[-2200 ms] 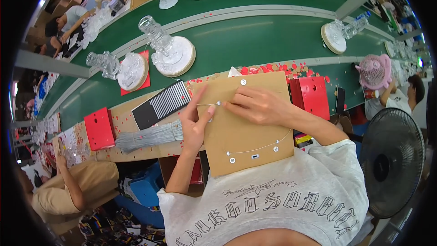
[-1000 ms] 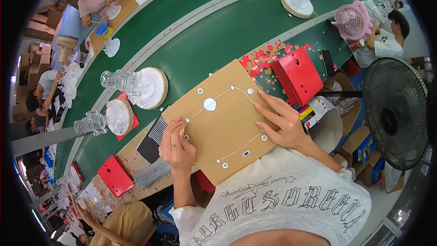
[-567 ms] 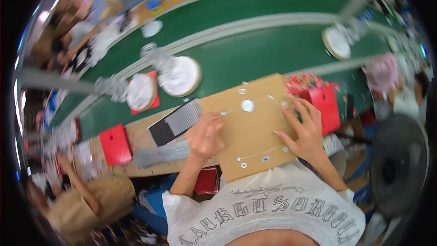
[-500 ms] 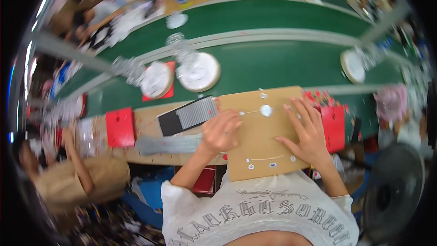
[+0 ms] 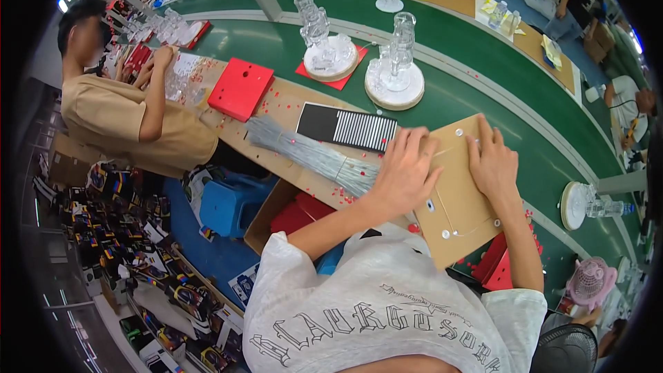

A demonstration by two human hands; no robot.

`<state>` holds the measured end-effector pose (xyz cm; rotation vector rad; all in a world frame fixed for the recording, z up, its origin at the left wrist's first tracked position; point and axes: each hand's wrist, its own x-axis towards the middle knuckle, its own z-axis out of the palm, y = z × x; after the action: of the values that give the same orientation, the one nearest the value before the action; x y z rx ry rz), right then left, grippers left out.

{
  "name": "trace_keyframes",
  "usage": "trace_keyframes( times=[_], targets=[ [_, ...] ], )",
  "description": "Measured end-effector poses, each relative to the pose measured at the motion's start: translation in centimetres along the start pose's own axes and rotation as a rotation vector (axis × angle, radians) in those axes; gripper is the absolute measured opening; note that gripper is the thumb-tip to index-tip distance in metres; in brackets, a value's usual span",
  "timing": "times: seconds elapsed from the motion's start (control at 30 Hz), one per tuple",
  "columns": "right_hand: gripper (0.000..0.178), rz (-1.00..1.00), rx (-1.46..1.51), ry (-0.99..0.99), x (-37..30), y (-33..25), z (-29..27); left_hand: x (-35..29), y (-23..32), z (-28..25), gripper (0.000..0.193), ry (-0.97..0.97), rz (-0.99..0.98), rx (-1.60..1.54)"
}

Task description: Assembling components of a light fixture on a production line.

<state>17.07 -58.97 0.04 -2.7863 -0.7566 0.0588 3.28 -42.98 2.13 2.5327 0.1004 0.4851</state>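
A flat brown cardboard piece (image 5: pixel 459 197) lies tilted in front of me. White round fasteners (image 5: pixel 459 132) and thin pale strings sit on its face. My left hand (image 5: pixel 407 171) rests over its left edge, fingers bent and apart, thumb stretched out; nothing shows in its grasp. Across the right side of the cardboard lies my right hand (image 5: pixel 495 166), open, with its fingers spread. Left of my left hand are a bundle of thin grey wire-like strands (image 5: pixel 311 155) and a black panel with grey stripes (image 5: pixel 347 126).
Red box-like blocks (image 5: pixel 242 88) stand on the bench. Clear glass-like pieces on round white bases (image 5: pixel 395 86) stand on the green surface (image 5: pixel 476 83). A person in tan (image 5: pixel 138 117) works at the left. A pink fan (image 5: pixel 592 282) is at the right.
The view has swung left, so the cardboard appears further right and more tilted. Both hands stay on it. The white disc seen on it before no longer shows.
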Motion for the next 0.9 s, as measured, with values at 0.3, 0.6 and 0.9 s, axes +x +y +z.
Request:
trace_keyframes(
  times=[0.3,0.6,0.9],
  targets=[
    [0.043,-0.206,0.001,0.36,-9.3,1.3,0.4,1.3,-0.4,2.4,0.024,0.066,0.403,-0.199],
    [0.035,-0.131,0.588,0.53,-12.2,3.6,-0.1,-0.7,2.8,1.8,0.021,-0.154,0.649,0.262],
    [0.02,-0.308,0.586,0.59,-9.7,4.8,0.1,0.0,2.6,3.0,0.021,-0.053,0.498,0.014]
  ],
)
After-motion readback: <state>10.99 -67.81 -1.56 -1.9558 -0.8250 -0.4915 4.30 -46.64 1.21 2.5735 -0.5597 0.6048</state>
